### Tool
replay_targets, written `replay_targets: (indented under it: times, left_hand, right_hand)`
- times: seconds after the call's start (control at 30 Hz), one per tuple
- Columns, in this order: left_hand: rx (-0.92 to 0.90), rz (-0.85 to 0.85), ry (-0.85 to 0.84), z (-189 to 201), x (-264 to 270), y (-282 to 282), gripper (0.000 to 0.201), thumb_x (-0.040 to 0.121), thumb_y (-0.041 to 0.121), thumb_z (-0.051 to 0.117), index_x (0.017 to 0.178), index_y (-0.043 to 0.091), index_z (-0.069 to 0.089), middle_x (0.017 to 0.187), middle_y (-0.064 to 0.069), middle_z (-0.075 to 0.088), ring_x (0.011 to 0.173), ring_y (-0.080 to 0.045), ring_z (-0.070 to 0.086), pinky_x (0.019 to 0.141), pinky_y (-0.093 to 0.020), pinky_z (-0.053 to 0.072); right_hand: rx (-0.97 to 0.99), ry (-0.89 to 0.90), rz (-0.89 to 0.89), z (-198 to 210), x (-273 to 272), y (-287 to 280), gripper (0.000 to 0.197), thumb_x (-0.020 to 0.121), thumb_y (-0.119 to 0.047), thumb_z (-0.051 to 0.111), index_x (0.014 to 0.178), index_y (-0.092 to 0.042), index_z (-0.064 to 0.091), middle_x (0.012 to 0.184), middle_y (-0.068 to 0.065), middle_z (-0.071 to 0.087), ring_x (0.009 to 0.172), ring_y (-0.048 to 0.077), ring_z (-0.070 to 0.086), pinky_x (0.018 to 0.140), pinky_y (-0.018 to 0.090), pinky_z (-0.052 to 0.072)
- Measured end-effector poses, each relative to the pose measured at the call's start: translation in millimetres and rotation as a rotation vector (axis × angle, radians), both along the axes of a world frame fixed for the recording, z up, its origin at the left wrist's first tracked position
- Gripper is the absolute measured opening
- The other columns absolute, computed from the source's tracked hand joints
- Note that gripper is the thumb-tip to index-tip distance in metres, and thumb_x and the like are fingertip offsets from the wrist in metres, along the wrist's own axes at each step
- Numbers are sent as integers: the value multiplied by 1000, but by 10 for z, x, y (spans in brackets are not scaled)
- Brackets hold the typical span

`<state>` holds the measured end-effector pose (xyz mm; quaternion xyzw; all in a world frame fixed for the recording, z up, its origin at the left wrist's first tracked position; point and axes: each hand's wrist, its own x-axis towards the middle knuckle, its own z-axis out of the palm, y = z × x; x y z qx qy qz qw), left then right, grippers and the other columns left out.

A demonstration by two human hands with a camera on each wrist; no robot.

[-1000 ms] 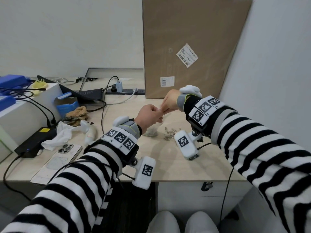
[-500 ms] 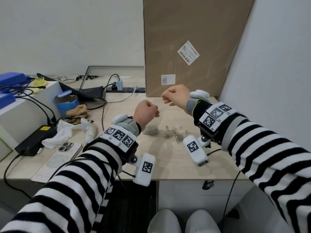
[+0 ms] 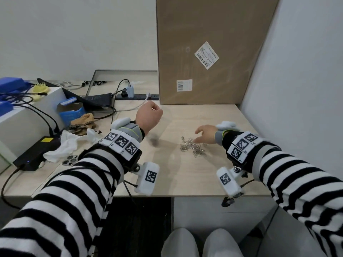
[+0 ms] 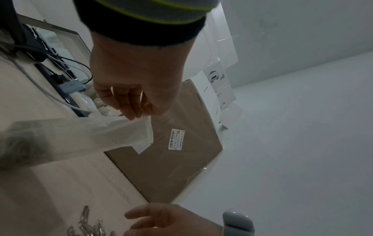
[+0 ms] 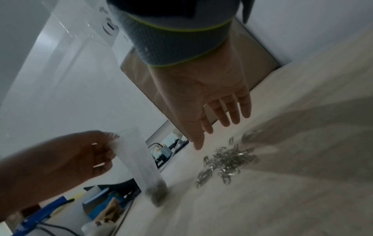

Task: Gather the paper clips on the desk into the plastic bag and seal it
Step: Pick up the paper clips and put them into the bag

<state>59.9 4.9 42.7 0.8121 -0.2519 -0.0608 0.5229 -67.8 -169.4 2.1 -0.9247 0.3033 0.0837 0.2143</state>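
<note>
My left hand [image 3: 148, 115] is raised above the desk and pinches the top edge of a clear plastic bag [image 5: 139, 161] [image 4: 80, 132]. The bag hangs down with a dark clump of clips at its bottom [image 3: 153, 140], blurred from motion. A pile of silver paper clips [image 3: 193, 148] [image 5: 226, 161] lies loose on the light wooden desk [image 3: 185, 175]. My right hand [image 3: 203, 136] [image 5: 212, 108] hovers just right of and above the pile, fingers straight and spread, holding nothing.
A tall cardboard box [image 3: 204, 52] leans against the wall behind the pile. A power strip [image 3: 137, 97], cables, a laptop [image 3: 96, 101], a blue box [image 3: 71, 112], a white tissue [image 3: 61, 147], a phone [image 3: 69, 160] and a black adapter [image 3: 35, 153] crowd the desk's left side.
My hands, joined at the bag's top a second ago, have parted. The right hand let go, opened and dropped toward the clip pile. The left hand lifted the bag higher.
</note>
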Motion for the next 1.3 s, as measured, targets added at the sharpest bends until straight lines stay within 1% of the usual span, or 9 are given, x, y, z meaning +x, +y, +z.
replay_targets:
  times: [0.1, 0.23, 0.33, 0.43, 0.67, 0.77, 1.0, 1.1, 1.3]
  left_hand:
    - [20, -29, 16, -80, -48, -19, 17, 82, 12, 50, 68, 21, 50, 64, 0, 56, 70, -26, 59, 75, -37, 51]
    - [42, -77, 8, -179, -111, -47, 19, 85, 15, 53, 68, 23, 50, 68, 1, 57, 73, -26, 60, 66, -33, 45]
    - [45, -100, 14, -250, -151, -47, 17, 87, 17, 53, 71, 22, 51, 69, 2, 56, 73, -24, 59, 56, -26, 39]
    - [27, -112, 21, -305, -167, -41, 15, 87, 17, 54, 72, 21, 52, 69, 2, 55, 74, -24, 58, 55, -26, 38]
    - [-25, -135, 71, -366, -210, -34, 12, 89, 14, 52, 77, 17, 53, 67, 2, 54, 71, -23, 55, 52, -24, 39]
    - [-26, -141, 85, -374, -253, -40, 7, 89, 12, 49, 84, 13, 54, 68, 2, 53, 73, -21, 54, 46, -20, 37]
    - [-43, -143, 105, -360, -307, -9, 8, 88, 10, 47, 85, 11, 54, 70, 2, 53, 72, -20, 55, 51, -24, 37]
    - [-38, -137, 120, -362, -322, 2, 8, 88, 11, 47, 84, 12, 53, 71, 2, 52, 70, -18, 56, 51, -23, 37]
    - [-49, -121, 139, -374, -336, 19, 7, 88, 11, 49, 90, 9, 55, 72, 2, 54, 71, -19, 59, 56, -25, 40]
  right_hand:
    - [-51, 102, 35, -179, 56, 3, 77, 78, -56, 64, 143, -25, 35, 147, 6, 39, 131, 27, 43, 107, 41, 39]
    - [-109, 122, 98, -309, 188, 95, 91, 73, -63, 65, 147, -27, 26, 150, 8, 32, 136, 29, 36, 108, 45, 37]
    - [-130, 146, 123, -364, 248, 128, 93, 64, -69, 62, 143, -32, 29, 145, 6, 36, 130, 29, 42, 104, 46, 41]
    - [-200, 147, 141, -375, 248, 138, 70, 72, -64, 58, 132, -34, 40, 135, 3, 40, 122, 29, 45, 101, 45, 41]
    - [-176, 14, 212, -429, 224, 154, 19, 89, -28, 57, 105, -19, 54, 118, 8, 48, 99, 30, 57, 89, 40, 46]
    - [-201, 30, 264, -429, 197, 154, 15, 91, -22, 52, 105, -17, 53, 115, 8, 50, 100, 30, 56, 89, 39, 44]
    - [-228, -12, 243, -418, 148, 165, 5, 92, -17, 50, 96, -16, 53, 107, 8, 60, 97, 27, 57, 87, 38, 46]
    - [-132, -126, 111, -407, 99, 145, 4, 90, -17, 54, 90, -18, 58, 102, 4, 64, 98, 25, 60, 86, 37, 49]
    - [170, -478, -155, -285, 68, 57, 19, 87, -19, 64, 70, -21, 56, 73, -2, 62, 71, 17, 59, 78, 33, 51]
